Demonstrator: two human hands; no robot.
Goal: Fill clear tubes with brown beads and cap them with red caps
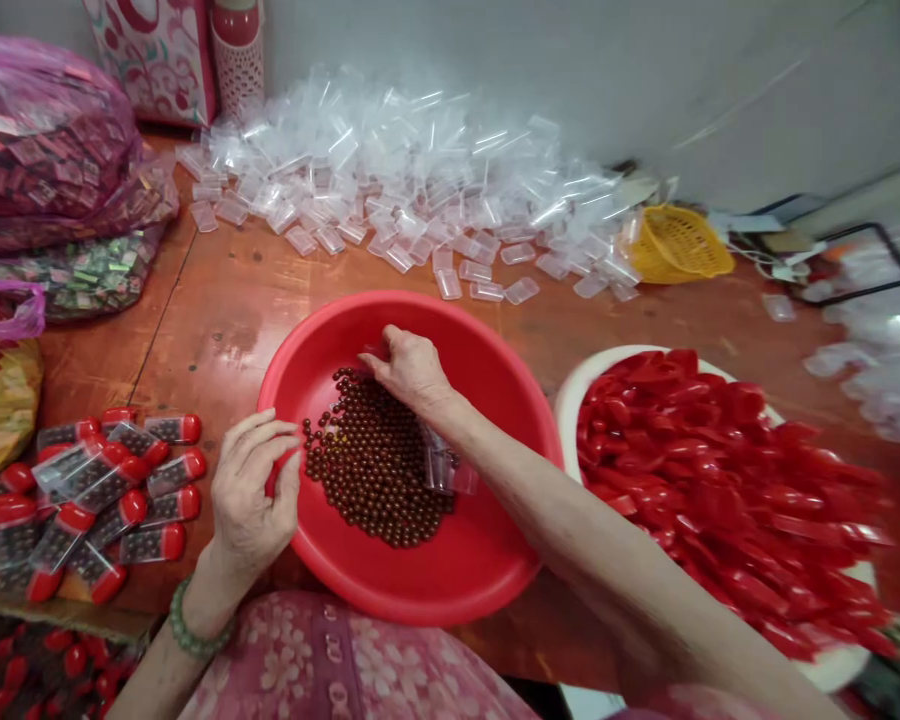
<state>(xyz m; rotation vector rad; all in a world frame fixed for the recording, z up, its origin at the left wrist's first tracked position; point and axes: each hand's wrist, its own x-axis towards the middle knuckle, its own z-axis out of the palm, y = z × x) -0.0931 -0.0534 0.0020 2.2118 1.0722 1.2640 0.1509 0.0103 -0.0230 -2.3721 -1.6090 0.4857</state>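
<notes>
A red plastic basin (495,540) stands in front of me with a heap of small brown balls (382,460) inside. My right hand (412,370) reaches over the far side of the heap, fingers curled inward; what they hold, if anything, is hard to make out. Under my right forearm, clear plastic boxes (441,468) lie against the balls. My left hand (259,485) is at the basin's left rim, its fingers stretched and apart from the thumb, nothing seen in them. Left of it lie several filled clear boxes with red caps (172,475).
Clear empty boxes (420,190) are piled along the wall, beside a yellow basket (679,245). A white tub (570,400) heaped with red plastic caps (720,490) stands right. Pink bags of small packets (52,150) sit at left. A carton (67,615) holds more red-capped pieces below.
</notes>
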